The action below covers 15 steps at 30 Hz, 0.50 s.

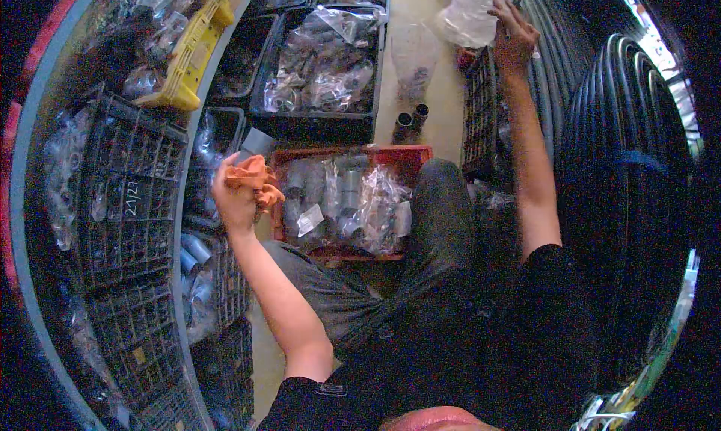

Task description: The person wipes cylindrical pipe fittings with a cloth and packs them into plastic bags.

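Note:
Orange crumpled cloth (254,175) is gripped in my left hand (234,198), beside a grey pipe piece (257,144); whether the hand also holds the pipe piece cannot be made out. My right hand (514,31) reaches far forward at the upper right, its fingers bent at a clear plastic bag (472,16); a firm grip on it is not visible. Between my knees lies a red crate (413,157) with bagged grey pipe fittings (349,198) and a small white label (309,219) inside.
Black crates (379,93) of bagged fittings stand ahead. Two dark pipe pieces (405,120) stand on the floor. Shelves with black crates (135,198) and a yellow crate (188,55) line the left. Coiled black pipe (623,130) fills the right, next to a dark crate (479,108).

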### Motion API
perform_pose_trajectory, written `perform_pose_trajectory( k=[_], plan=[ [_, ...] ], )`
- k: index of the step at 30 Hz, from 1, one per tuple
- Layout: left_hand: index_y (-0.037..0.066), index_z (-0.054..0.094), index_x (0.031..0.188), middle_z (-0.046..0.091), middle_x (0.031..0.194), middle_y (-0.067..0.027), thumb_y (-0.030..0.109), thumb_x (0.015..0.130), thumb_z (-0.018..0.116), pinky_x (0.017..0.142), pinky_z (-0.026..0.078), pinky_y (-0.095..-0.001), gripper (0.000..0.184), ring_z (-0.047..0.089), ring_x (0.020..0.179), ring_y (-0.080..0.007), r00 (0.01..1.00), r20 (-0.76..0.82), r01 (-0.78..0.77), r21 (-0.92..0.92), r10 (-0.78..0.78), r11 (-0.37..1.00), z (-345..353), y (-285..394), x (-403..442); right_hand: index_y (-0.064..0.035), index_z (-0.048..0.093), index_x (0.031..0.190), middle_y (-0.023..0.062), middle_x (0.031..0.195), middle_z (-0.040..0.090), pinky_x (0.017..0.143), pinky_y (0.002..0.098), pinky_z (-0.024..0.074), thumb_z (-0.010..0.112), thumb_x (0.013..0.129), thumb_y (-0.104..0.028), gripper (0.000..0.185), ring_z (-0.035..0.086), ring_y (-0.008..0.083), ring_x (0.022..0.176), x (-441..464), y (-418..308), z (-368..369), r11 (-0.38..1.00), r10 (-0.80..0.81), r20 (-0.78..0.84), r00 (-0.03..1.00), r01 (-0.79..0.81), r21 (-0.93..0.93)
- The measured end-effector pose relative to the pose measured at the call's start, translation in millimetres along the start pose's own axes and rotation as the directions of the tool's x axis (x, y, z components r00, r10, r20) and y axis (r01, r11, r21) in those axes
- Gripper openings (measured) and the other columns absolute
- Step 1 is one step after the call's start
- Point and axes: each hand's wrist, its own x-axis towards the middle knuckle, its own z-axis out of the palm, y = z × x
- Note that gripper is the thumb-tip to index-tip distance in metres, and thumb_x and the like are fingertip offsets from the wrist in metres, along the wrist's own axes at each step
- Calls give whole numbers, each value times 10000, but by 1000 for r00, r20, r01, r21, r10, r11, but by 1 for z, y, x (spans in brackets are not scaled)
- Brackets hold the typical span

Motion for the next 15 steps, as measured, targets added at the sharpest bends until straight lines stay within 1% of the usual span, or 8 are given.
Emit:
perform_pose_trajectory(
  k=[3,5,7,9,11,12,14,15],
  plan=[
    [-20,629,1183,722,1030,-77,193,846,763,823,536,-294,420,668,905,-141,998,32,-62,88,59,994,-1,2,2,-118,754,1028,86,1190,743,961,369,552,648,846,65,278,696,260,1141,-2,-16,-26,998,9,-140,990,1,70],
    [-22,627,1188,723,1031,-80,177,849,758,820,538,-291,414,673,902,-144,1000,9,-4,42,3,999,-3,-11,5,-78,759,1066,113,1190,741,974,372,541,652,877,54,254,693,263,1139,-20,-26,-44,924,312,-232,921,-238,300],
    [-23,624,1192,724,1032,-83,160,851,753,818,540,-289,408,679,899,-146,998,-11,60,-7,-60,998,-1,-11,3,-50,756,1070,126,1183,739,977,372,538,661,883,48,231,692,260,1123,-53,-30,-56,869,456,-243,856,-369,330],
    [-27,618,1205,726,1039,-88,143,861,745,796,550,-288,404,687,881,-146,1000,6,-31,109,30,994,4,7,0,-22,753,1074,138,1176,738,980,372,535,670,889,42,213,691,257,1107,-80,-43,-67,794,589,-253,768,-489,361],
    [-26,614,1210,727,1041,-91,133,866,738,784,554,-290,399,689,873,-144,1000,23,7,34,-8,999,4,0,1,-8,757,1034,131,1149,743,966,356,536,689,882,39,173,696,231,1066,-100,-63,-74,371,913,-92,398,-712,597],
    [-25,610,1216,729,1043,-94,123,871,731,772,558,-292,395,690,865,-143,998,41,49,-39,-48,998,3,-2,0,-8,757,1034,131,1149,743,966,356,536,689,882,39,173,696,231,1066,-116,-67,-74,366,914,-88,396,-712,599],
    [-26,606,1218,731,1043,-97,131,872,734,765,560,-292,401,692,861,-144,997,46,55,-9,-54,998,2,-4,1,-15,738,1077,120,1119,747,933,360,553,703,883,25,201,701,225,1024,-148,-73,-67,80,989,47,139,-785,615],
    [-27,602,1220,733,1044,-100,139,873,736,758,562,-293,407,694,856,-146,997,55,57,16,-58,998,2,-4,0,-15,738,1077,120,1119,747,933,360,553,703,883,25,201,701,225,1024,-169,-73,-57,81,989,51,142,-782,618]
  ],
)
